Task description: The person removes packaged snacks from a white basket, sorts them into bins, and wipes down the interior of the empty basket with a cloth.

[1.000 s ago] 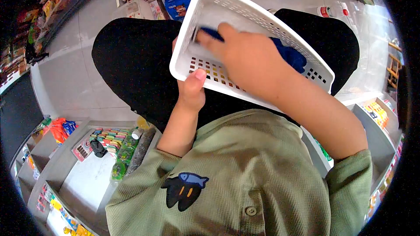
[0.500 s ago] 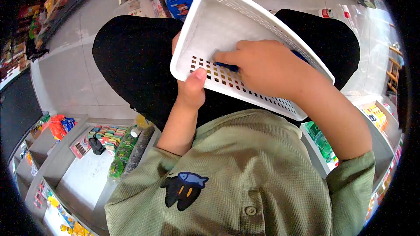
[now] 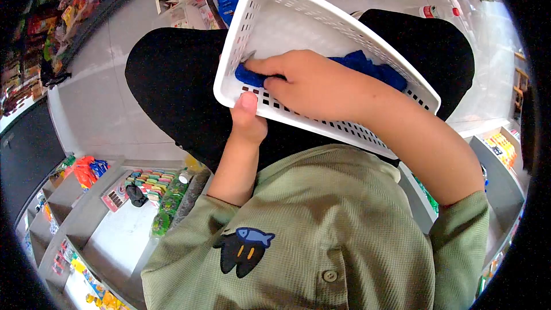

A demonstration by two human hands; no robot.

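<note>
At the left end of the long basket [image 3: 287,28], our right hand [image 3: 313,83] pinches the cloth [image 3: 367,66] beside our left hand [image 3: 249,120] gripping the rim [image 3: 225,57].

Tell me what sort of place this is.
Probably a small shop: the many packaged goods at upper left, blue packets beyond the white basket, and rows of small colourful packs at lower left suggest it.

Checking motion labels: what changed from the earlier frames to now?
Right hand: from mid-basket half a second ago back to the left end of the white basket, drawing the blue cloth along. Nothing visibly let go. Left hand stayed on the rim.
</note>
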